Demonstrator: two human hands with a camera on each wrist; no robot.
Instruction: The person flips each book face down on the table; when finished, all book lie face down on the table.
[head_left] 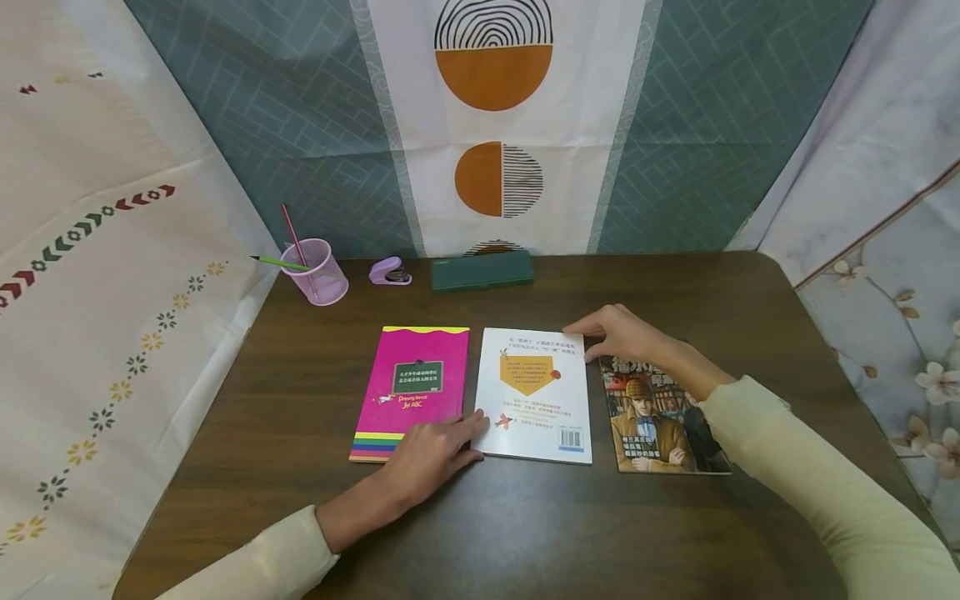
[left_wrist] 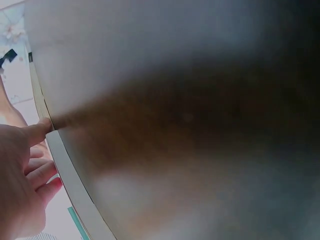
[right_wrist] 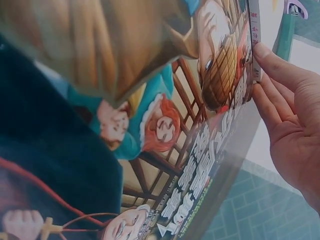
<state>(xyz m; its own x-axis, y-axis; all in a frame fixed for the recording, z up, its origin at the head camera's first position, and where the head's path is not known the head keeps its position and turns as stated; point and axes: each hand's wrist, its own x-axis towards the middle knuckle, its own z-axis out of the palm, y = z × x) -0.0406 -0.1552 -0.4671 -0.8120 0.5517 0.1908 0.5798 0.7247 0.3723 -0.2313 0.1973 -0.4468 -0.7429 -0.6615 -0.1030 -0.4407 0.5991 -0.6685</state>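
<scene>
A white book [head_left: 531,433] lies back cover up in the middle of the table, with orange printing and a barcode. My left hand [head_left: 431,458] touches its lower left corner, fingers stretched out and thumb by the near edge; in the left wrist view the left hand [left_wrist: 22,175] is at a book edge. At the upper right corner, my right hand [head_left: 626,335] touches the far and right edges. In the right wrist view, the thumb of the right hand [right_wrist: 295,110] rests against the spine. A pink book [head_left: 401,346] lies left, a detective comic book [head_left: 648,433] right, partly under the right forearm.
Along the back of the brown table [head_left: 525,533] stand a pink mesh pen cup [head_left: 318,279] holding pencils, a purple stapler [head_left: 388,272] and a dark green pencil case [head_left: 482,272]. Curtains [head_left: 315,108] hang behind and at both sides.
</scene>
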